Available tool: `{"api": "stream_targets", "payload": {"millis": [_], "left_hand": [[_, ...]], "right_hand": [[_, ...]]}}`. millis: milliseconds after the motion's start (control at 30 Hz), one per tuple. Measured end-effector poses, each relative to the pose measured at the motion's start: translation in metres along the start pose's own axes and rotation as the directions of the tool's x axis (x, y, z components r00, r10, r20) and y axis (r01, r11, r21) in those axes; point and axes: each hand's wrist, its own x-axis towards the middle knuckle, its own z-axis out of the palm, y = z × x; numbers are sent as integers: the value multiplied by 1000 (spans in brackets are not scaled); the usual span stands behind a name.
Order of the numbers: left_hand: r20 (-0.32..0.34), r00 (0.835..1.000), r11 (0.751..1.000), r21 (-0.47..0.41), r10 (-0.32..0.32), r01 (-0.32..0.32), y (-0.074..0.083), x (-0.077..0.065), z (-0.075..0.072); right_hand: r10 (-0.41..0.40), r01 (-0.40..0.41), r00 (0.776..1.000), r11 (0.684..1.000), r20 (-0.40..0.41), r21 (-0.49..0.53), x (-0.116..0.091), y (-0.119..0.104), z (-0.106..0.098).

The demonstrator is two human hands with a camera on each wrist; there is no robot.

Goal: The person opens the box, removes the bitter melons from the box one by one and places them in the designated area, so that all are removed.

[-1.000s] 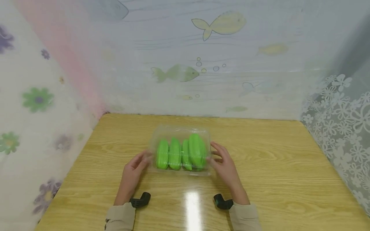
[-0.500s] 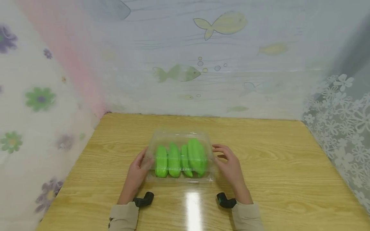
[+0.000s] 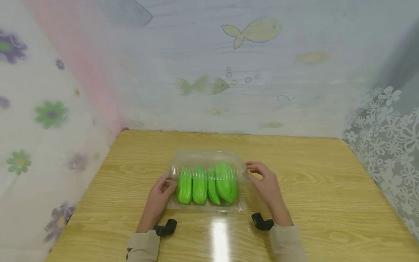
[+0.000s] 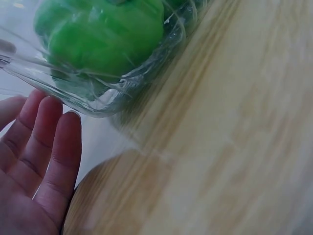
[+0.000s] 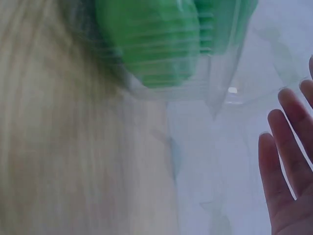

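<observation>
A clear plastic clamshell box (image 3: 209,208) lies on the table in the head view. Inside it, side by side, are several bright green, long, ribbed fruit-like pieces (image 3: 199,191); their exact kind is not plain. The box's clear lid (image 3: 209,157) is tilted up at the front, above the pieces. My left hand (image 3: 158,199) pinches the lid's left side, with its other fingers stretched under the rim in the left wrist view. At the lid's right side my right hand (image 3: 267,187) holds the edge with thumb and forefinger; the right wrist view shows the other fingers straight and apart from the plastic.
The wood-grain table (image 3: 327,196) stretches out around the box. A wall covering with fish drawings (image 3: 255,31) stands behind its far edge. Flowered sheets flank the table at left and right. A black wrist-worn device (image 3: 166,227) sits at each cuff.
The box has come nearer to me. Its lid has tilted up at the front, away from the green pieces, and both hands have moved slightly right with it.
</observation>
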Motion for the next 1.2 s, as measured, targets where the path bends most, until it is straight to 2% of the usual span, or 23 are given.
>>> {"api": "stream_targets", "payload": {"millis": [133,267,400,533,600,833,933,1067,1200], "left_hand": [[29,999,999,27,46,-47,-1,-2,-1],[54,997,998,29,50,-52,2,-4,-3],[64,997,999,17,46,-48,15,-7,-4],[67,996,999,14,52,-53,27,-12,-3],[70,996,999,6,53,-54,28,-13,-1],[61,997,999,4,44,-45,3,-5,2],[72,996,999,25,43,-45,1,-4,2],[122,992,999,17,41,-44,10,-7,0],[135,991,1000,-12,20,-19,25,-12,-1]], "right_hand": [[24,-24,999,1000,23,-15,9,1,-5],[6,-5,998,1000,64,-9,23,18,-6],[-19,23,997,999,75,-48,40,32,-5],[-19,25,998,996,59,-88,54,33,-5],[-13,17,999,996,47,-92,59,34,-4],[-8,13,999,995,47,-98,78,38,-4],[-22,28,997,995,68,-90,89,40,-4],[-23,29,995,997,93,-66,100,44,-4],[12,-7,993,999,118,-44,108,46,-3]]}}
